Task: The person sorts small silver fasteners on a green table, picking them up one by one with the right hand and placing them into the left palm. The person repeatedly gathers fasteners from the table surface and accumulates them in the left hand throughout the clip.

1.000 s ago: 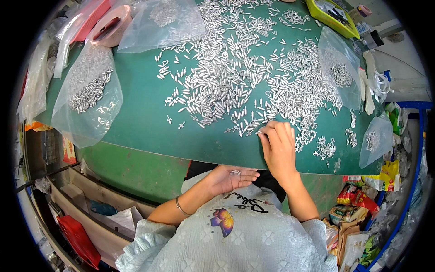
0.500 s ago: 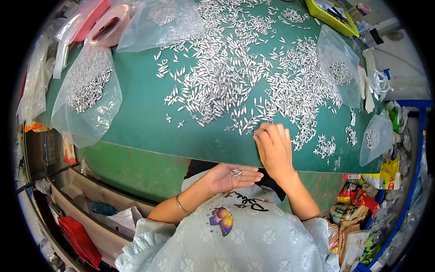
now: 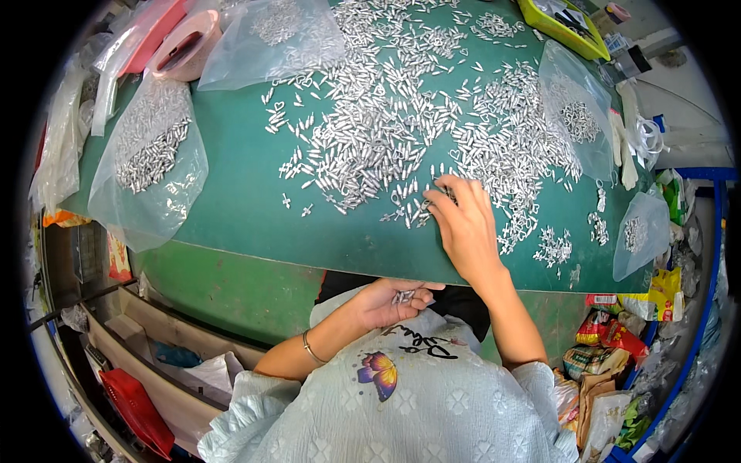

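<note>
My left hand (image 3: 392, 303) is held palm up in front of my body, near the table's front edge. Its fingers curl around several small silver metal pieces (image 3: 403, 296) lying in the palm. Over the green table, my right hand (image 3: 465, 224) reaches to the near edge of a wide spread of similar pieces (image 3: 370, 147). Thumb and forefinger are bent and apart, with pieces beside and beneath them; part of what lies under the hand is hidden. Most of the spread pieces are slim and bullet-shaped; some are heart-shaped or cross-shaped.
A clear plastic bag (image 3: 147, 193) of silver pieces lies at left, another bag (image 3: 270, 58) behind it. More bags (image 3: 575, 85) lie at right. A pink bowl (image 3: 189, 62) holds a phone at far left; a yellow-green tray (image 3: 559, 31) holds tools at far right.
My right hand has moved forward and slightly left, and its thumb and forefinger have spread. My left hand's fingers have curled in over the pieces in its palm.
</note>
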`<state>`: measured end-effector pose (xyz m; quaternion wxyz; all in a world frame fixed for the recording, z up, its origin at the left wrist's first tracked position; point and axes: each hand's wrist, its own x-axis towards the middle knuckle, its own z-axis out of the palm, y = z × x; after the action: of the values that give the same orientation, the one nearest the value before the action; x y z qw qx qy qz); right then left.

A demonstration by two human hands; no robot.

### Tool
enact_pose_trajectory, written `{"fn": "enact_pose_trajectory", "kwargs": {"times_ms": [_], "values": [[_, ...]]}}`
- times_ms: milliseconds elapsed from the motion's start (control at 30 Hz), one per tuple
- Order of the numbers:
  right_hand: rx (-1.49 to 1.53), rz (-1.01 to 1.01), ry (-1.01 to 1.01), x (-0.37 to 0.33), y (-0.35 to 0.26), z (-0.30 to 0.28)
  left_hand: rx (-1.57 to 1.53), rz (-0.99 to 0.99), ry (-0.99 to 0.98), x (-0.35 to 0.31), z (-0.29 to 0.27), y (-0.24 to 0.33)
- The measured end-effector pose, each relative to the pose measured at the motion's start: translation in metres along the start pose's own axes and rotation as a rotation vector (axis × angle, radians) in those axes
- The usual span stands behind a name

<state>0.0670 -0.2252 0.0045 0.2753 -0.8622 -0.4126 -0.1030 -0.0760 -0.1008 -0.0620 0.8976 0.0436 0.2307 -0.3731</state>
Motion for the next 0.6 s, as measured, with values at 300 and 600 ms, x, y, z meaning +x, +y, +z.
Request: {"fn": "enact_pose_trajectory", "kwargs": {"times_ms": [300, 600], "values": [[-0.017, 0.353, 0.319, -0.035, 0.046, -0.064, 0.135, 0.046, 0.097, -0.009, 0.013, 0.005], [-0.717, 0.641, 0.386, -0.119, 0.151, -0.128, 0.104, 0.038, 0.083, -0.004, 0.015, 0.003]]}}
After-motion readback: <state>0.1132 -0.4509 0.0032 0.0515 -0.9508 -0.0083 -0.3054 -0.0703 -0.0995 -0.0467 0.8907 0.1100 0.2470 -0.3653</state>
